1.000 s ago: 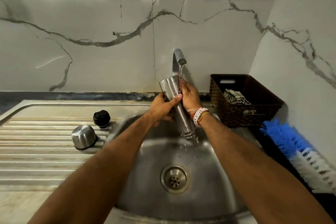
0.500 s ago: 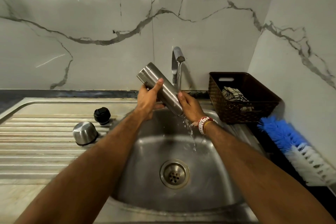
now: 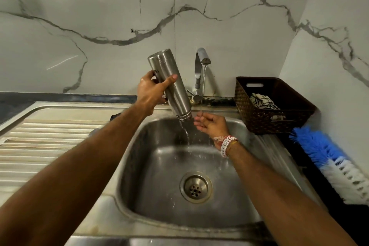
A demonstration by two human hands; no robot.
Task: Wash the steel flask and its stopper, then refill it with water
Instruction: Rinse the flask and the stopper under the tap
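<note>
The left forearm covers much of the ribbed steel draining board [image 3: 40, 146]. At its far edge we see only a dark sliver [image 3: 115, 116], too little for us to name. The opening of the tall brushed-steel cylindrical flask [image 3: 171, 86] faces down and away, so we cannot see inside, and the thumb covers part of the lettering on its wall. The blue-and-white bristle brush [image 3: 327, 158] is cut off at the right edge.

The flask hangs above the back of the round-cornered steel sink basin [image 3: 151, 201], just left of the curved chrome tap [image 3: 200, 62]. It is upside down and tilted. Its long axis runs from the flat base at upper left down to the ringed neck at lower right, and water spills from the mouth into the basin.

The left hand [image 3: 150, 92] grips the flask's upper half, thumb across the front and fingers wrapped behind. The right hand [image 3: 211, 126] holds nothing. It lies open, fingers loosely bent, palm up under the thin stream from the tap, fingertips just beside the flask's mouth. We cannot tell whether they touch it. A dark woven basket [image 3: 259, 120] stands right of the tap
</note>
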